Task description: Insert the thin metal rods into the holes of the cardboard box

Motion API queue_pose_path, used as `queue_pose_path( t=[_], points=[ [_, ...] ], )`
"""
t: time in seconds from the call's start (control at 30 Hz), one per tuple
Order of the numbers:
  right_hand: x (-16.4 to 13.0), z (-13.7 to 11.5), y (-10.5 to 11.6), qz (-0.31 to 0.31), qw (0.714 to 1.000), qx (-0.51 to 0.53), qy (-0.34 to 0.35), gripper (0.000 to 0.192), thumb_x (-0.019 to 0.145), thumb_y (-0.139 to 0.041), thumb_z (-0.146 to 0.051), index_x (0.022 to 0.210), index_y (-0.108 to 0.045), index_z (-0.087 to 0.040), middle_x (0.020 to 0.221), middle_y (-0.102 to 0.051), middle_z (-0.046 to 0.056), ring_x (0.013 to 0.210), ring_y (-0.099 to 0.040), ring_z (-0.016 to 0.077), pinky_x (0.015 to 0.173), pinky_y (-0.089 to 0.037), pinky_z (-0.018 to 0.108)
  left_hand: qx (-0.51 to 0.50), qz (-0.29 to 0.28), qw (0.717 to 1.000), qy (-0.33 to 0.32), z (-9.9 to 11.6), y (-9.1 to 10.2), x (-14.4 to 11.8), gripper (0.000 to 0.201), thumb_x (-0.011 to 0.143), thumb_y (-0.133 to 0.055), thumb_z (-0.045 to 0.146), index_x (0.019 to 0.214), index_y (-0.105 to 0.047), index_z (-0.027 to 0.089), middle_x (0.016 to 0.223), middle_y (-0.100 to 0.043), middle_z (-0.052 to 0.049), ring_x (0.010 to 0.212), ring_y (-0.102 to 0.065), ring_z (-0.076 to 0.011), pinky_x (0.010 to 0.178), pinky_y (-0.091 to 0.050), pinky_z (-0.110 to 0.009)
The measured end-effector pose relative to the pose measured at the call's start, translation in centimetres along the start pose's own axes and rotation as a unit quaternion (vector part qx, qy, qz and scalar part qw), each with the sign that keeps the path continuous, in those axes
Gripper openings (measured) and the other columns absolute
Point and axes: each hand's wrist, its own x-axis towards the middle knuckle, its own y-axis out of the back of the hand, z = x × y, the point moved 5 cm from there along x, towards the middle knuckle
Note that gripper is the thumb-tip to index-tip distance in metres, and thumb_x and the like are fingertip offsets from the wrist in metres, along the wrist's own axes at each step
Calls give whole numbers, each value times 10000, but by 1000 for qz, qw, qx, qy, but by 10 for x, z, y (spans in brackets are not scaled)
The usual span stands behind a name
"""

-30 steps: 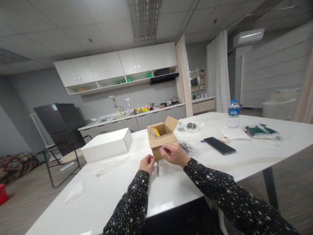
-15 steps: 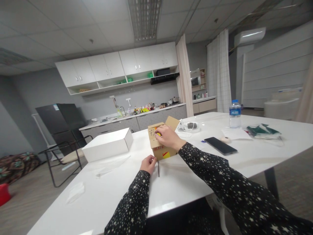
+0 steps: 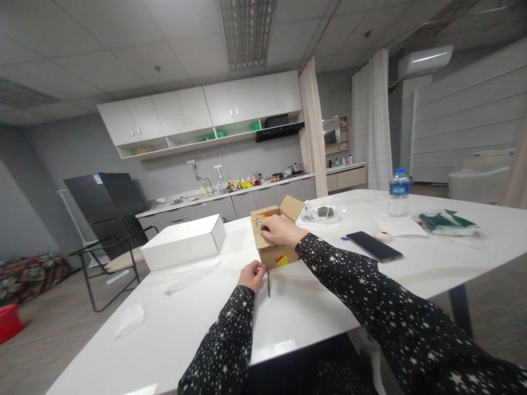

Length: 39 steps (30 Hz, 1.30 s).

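A small brown cardboard box [image 3: 269, 254] with red print and yellow patches stands on the white table, one flap [image 3: 292, 208] raised. Several tiny dark pieces [image 3: 257, 221], too small to name, lie on its top. Over that top is my right hand [image 3: 282, 229], fingers pinched together beside the pieces; whatever they hold is hidden. My left hand [image 3: 252, 275] rests on the table by the box's near left corner, thumb and fingers closed, their contents unclear. Just right of it lies a thin dark rod [image 3: 269, 284].
To the left are a white box [image 3: 183, 243] and clear plastic wrappers [image 3: 130, 321]. A black phone [image 3: 374, 246], a water bottle [image 3: 399, 193], white paper [image 3: 401, 226] and a green packet [image 3: 448, 222] lie right. A white cable with a dark plug [image 3: 325, 211] sits behind the cardboard box.
My right hand has shifted slightly on the box top, its fingers lower and closer to the surface. My left hand stays by the box corner. The view has moved a little.
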Motion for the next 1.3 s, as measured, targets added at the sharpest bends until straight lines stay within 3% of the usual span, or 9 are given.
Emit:
queue_pose_path(
  t=[0.83, 1.3],
  points=[
    [2, 7, 2, -3, 999, 52, 9, 195, 797, -491, -186, 782, -685, -174, 844, -708, 74, 770, -617, 188, 702, -405, 251, -5, -2, 1000, 5, 2, 1, -1, 300, 746, -474, 443, 647, -574, 178, 432, -415, 55, 443, -374, -99, 496, -269, -217],
    [2, 3, 4, -21, 999, -6, -30, 265, 897, -386, -258, 981, -626, -186, 1018, -680, 96, 914, -623, 222, 793, -408, 287, 7, -14, 1000, 3, 4, 3, -1, 286, 766, -471, 409, 659, -574, 164, 431, -408, 66, 439, -366, -85, 492, -249, -207]
  ],
)
